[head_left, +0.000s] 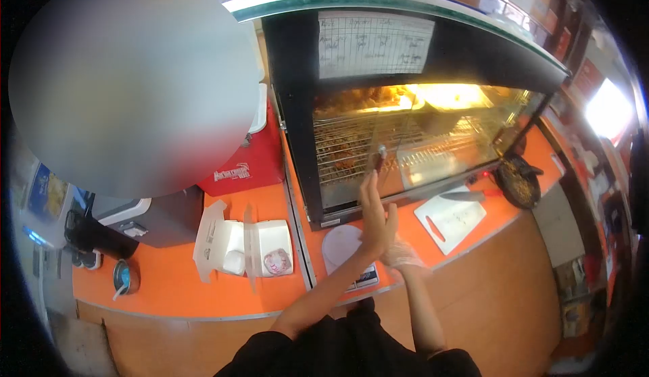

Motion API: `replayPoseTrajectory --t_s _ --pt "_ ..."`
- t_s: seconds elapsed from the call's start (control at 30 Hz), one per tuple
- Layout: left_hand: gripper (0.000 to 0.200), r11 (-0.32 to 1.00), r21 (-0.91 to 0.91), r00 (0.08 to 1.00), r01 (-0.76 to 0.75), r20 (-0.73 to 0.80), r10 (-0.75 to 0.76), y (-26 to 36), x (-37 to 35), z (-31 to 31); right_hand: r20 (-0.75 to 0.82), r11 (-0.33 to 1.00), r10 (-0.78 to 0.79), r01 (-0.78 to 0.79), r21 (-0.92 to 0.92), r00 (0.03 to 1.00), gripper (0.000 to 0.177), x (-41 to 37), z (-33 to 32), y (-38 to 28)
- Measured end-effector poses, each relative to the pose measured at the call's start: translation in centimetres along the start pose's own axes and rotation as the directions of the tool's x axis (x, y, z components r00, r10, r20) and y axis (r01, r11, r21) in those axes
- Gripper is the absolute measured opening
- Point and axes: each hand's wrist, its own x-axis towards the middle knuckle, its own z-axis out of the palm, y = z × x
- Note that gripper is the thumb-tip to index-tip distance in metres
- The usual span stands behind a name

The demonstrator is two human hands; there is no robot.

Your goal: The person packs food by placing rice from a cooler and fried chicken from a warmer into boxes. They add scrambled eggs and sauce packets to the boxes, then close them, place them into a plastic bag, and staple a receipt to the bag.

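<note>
My left hand point(375, 221) reaches up to the glass front of a lit food warmer point(291, 107). Its fingers are stretched out, with the tips at a small dark-red door handle point(380, 161); a firm grip on it does not show. Just below and to the right is my right hand point(402, 254), in a clear plastic glove. Its fingers are partly hidden behind my left hand and blurred. Under my left wrist sits a kitchen scale point(340, 242) with a round white top. Behind the glass, wire racks point(338, 157) carry some brownish food.
An open white takeaway box point(270, 235) holds a round item. A white cutting board point(446, 225) with a knife point(463, 196) lies to the right, beside a black pan point(519, 184) of crumbs. A red cooler point(253, 164), a grey cooler point(169, 221) and a small cup point(126, 278) stand left.
</note>
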Motion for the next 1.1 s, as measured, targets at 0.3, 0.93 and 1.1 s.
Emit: replayPoseTrajectory --t_s 0.3,0.93,1.1 --pt "0.068 0.965 0.247 0.996 0.088 -0.043 -0.080 3.0 1.3 5.1 0.028 0.982 -0.189 0.189 0.003 0.982 0.021 6.6 1.2 3.0" --pt "0.030 0.809 0.542 0.895 0.228 -0.444 0.045 2.6 -11.5 -7.7 0.218 0.762 -0.635 0.554 0.336 0.741 0.029 7.3 8.6 -9.3" --pt "0.041 0.571 -0.017 0.238 0.821 -0.899 -0.368 -8.7 -18.8 -15.0 0.202 0.867 -0.499 0.486 0.113 0.843 0.030 15.0 28.1 -13.5"
